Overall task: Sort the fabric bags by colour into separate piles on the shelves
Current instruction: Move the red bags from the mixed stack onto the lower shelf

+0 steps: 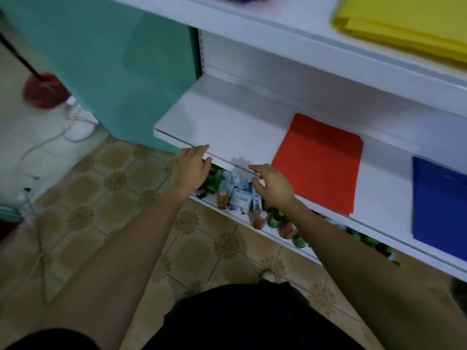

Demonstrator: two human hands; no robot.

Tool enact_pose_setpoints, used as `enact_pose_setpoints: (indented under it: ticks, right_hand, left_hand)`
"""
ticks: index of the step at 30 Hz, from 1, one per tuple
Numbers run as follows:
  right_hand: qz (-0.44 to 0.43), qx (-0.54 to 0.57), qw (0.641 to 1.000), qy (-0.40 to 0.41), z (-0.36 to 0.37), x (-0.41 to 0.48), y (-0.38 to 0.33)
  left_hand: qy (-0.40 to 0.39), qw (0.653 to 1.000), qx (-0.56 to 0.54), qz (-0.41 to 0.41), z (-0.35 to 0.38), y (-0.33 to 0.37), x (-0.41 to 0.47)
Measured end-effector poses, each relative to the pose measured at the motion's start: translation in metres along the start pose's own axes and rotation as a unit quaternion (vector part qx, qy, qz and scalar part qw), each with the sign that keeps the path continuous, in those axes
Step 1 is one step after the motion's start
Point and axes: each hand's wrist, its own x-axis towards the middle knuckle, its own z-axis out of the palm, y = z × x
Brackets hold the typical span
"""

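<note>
Nothing is gripped by the left hand [192,168] or right hand [271,184], both loose-fingered at the front edge of the middle shelf [222,122], seemingly because red bags [321,162] at centre, blue bags [439,205] at right and yellow bags [409,24] at upper right are already laid in separate piles.

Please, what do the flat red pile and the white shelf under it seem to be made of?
The flat red pile of fabric bags: probably thin non-woven cloth, matte, no shine, with several thin layered edges at its far corner. The white middle shelf: likely painted metal, smooth, faint sheen, thin straight front lip; blur leaves this open.
</note>
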Motion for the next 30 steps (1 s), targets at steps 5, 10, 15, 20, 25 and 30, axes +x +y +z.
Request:
enact_pose_setpoints:
  ticks: [5, 10, 15, 20, 25, 30]
  right_hand:
    - [-0.081, -0.026, 0.995, 0.057, 0.014, 0.026, -0.102]
    - [-0.143, -0.031, 0.976, 0.159, 0.002, 0.056, -0.192]
    - [-0.189, -0.042, 0.955, 0.223, -0.047, 0.088, -0.255]
    - [-0.179, -0.057, 0.938, 0.290, -0.105, 0.121, -0.276]
    - [-0.118, -0.029, 0.925, 0.361, -0.163, 0.156, -0.254]
    - [-0.010, -0.027, 0.918, 0.395, -0.224, 0.190, -0.219]
  left_hand:
    - [0.062, 0.998, 0.032, -0.002, -0.087, -0.057, -0.013]
    - [0.135, 0.989, 0.054, 0.017, -0.178, -0.081, 0.002]
    - [0.215, 0.973, 0.047, 0.076, -0.251, -0.076, 0.042]
    - [0.222, 0.969, 0.034, 0.101, -0.293, -0.060, 0.108]
    - [0.207, 0.968, 0.002, 0.145, -0.301, -0.046, 0.178]
    - [0.163, 0.972, -0.026, 0.169, -0.300, -0.034, 0.243]
